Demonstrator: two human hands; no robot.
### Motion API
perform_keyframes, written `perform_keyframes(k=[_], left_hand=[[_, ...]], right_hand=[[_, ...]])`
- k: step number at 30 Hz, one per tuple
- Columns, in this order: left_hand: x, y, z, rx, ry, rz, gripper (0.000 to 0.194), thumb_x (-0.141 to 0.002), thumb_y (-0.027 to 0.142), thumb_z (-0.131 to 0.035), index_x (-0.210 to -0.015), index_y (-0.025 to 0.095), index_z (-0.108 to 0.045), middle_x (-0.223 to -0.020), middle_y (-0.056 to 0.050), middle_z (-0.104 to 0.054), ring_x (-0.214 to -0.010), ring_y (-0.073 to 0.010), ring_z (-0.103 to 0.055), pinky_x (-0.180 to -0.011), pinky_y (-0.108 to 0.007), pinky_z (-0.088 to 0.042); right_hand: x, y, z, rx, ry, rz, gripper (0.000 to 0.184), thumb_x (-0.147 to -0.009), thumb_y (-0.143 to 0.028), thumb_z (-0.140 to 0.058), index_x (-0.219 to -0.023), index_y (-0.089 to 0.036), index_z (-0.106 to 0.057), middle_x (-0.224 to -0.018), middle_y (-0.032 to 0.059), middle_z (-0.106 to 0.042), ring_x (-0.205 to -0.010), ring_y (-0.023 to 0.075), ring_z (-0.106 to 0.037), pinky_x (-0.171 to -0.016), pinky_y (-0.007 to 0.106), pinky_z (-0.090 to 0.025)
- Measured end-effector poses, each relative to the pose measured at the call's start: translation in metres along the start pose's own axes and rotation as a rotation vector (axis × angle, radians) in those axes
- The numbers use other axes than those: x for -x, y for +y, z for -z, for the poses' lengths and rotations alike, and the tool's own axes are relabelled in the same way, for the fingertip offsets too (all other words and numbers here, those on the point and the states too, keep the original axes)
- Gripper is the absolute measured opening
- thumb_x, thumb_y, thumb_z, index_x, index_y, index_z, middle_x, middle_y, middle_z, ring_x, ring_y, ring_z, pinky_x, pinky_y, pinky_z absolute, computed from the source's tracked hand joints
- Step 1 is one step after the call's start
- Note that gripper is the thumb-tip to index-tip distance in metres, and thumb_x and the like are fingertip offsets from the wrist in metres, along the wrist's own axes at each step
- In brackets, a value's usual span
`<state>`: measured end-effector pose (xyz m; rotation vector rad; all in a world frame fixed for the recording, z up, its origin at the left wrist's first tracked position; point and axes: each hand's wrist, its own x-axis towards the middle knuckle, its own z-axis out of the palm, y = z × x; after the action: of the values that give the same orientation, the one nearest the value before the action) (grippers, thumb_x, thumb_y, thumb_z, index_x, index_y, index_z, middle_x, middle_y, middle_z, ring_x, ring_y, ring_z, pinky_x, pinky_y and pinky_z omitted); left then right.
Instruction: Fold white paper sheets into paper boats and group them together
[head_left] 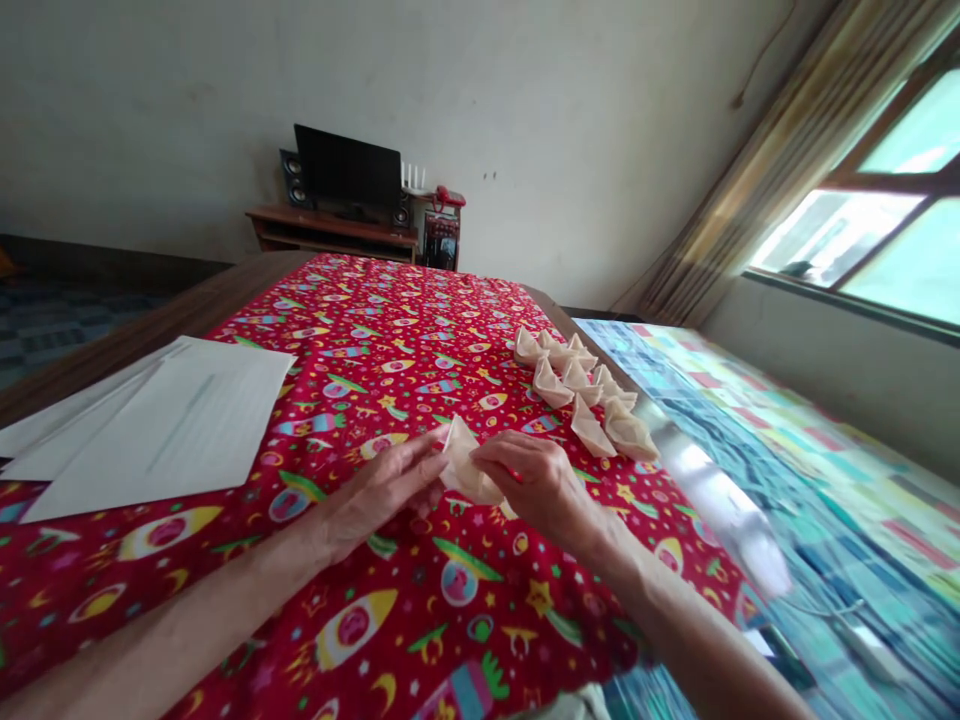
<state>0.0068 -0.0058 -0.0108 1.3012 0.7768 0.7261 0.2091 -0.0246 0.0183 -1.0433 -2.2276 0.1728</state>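
Observation:
Between my hands is a cream folded paper boat (461,460), its pointed tip standing up, held just above the red patterned cloth (420,360). The fingers of my left hand (390,480) close on its left side, thumb in front. My right hand (534,482) pinches its right side between thumb and bent fingers. Parts of the paper are hidden behind the fingers. Farther off to the right, several finished-looking paper boats (577,378) sit in close rows on the cloth, one cream piece (630,430) lying nearest to me.
White printed sheets (180,420) overlap at the table's left. A wooden table edge (150,310) shows beyond them. On the right a bed with a checked cover (825,480) adjoins the table, holding a power strip (870,645). A television (349,170) stands by the far wall.

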Motion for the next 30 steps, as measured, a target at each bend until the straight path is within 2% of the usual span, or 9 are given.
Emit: perform_keyframes(k=[3,6,9,12,15,22,30], left_hand=[[-0.002,-0.003,0.001,0.0,0.075,0.008,0.07,-0.079,0.05,-0.06,-0.135,0.017,-0.037,-0.08,-0.001,-0.06,-0.055,-0.0099,-0.05,-0.047,-0.021,-0.04],[-0.004,-0.006,0.002,-0.023,0.064,-0.012,0.067,-0.074,0.048,-0.063,-0.129,0.014,-0.046,-0.092,-0.006,-0.061,-0.054,-0.0082,-0.048,-0.046,-0.021,-0.04],[-0.006,-0.009,0.003,-0.099,0.031,0.002,0.055,-0.074,0.044,-0.061,-0.117,0.011,-0.057,-0.085,-0.006,-0.062,-0.052,-0.0075,-0.048,-0.046,-0.021,-0.041],[-0.007,-0.014,0.005,-0.143,0.027,0.014,0.05,-0.075,0.044,-0.059,-0.112,0.011,-0.06,-0.067,0.0,-0.058,-0.047,-0.0075,-0.046,-0.045,-0.02,-0.04],[-0.008,-0.02,0.007,-0.159,0.025,0.006,0.046,-0.077,0.042,-0.057,-0.111,0.012,-0.061,-0.062,0.001,-0.056,-0.046,-0.008,-0.048,-0.045,-0.02,-0.04],[-0.009,-0.022,0.007,-0.189,0.035,0.006,0.046,-0.077,0.045,-0.057,-0.109,0.012,-0.063,-0.062,0.0,-0.057,-0.045,-0.0077,-0.047,-0.044,-0.019,-0.039],[-0.009,-0.022,0.007,-0.196,0.027,0.015,0.047,-0.075,0.046,-0.057,-0.108,0.013,-0.064,-0.063,0.0,-0.057,-0.044,-0.0075,-0.048,-0.044,-0.019,-0.04]], right_hand=[[0.006,0.018,0.025,0.086,0.086,-0.095,0.02,-0.089,-0.023,-0.05,-0.088,-0.022,-0.07,-0.086,0.002,-0.071,-0.078,0.0137,-0.065,-0.07,0.023,-0.049],[0.018,0.048,0.064,0.267,0.24,-0.278,0.017,-0.085,-0.027,-0.055,-0.088,-0.024,-0.072,-0.087,0.0007,-0.073,-0.073,0.0152,-0.067,-0.064,0.024,-0.049],[0.032,0.08,0.101,0.402,0.232,-0.392,0.019,-0.081,-0.03,-0.057,-0.084,-0.022,-0.074,-0.081,0.0023,-0.074,-0.066,0.017,-0.067,-0.058,0.025,-0.048],[0.043,0.101,0.122,0.445,0.159,-0.425,0.02,-0.079,-0.029,-0.056,-0.08,-0.021,-0.074,-0.077,0.0031,-0.074,-0.064,0.0178,-0.067,-0.056,0.025,-0.047],[0.045,0.108,0.126,0.451,0.106,-0.423,0.019,-0.078,-0.027,-0.055,-0.076,-0.021,-0.074,-0.075,0.0027,-0.073,-0.064,0.0178,-0.067,-0.057,0.025,-0.047],[0.044,0.12,0.116,0.415,0.007,-0.405,0.02,-0.08,-0.027,-0.054,-0.08,-0.021,-0.073,-0.079,0.0033,-0.074,-0.068,0.0179,-0.068,-0.061,0.026,-0.048],[0.045,0.13,0.11,0.424,-0.037,-0.39,0.024,-0.082,-0.031,-0.052,-0.081,-0.021,-0.073,-0.076,0.004,-0.073,-0.064,0.0164,-0.065,-0.059,0.025,-0.044]])
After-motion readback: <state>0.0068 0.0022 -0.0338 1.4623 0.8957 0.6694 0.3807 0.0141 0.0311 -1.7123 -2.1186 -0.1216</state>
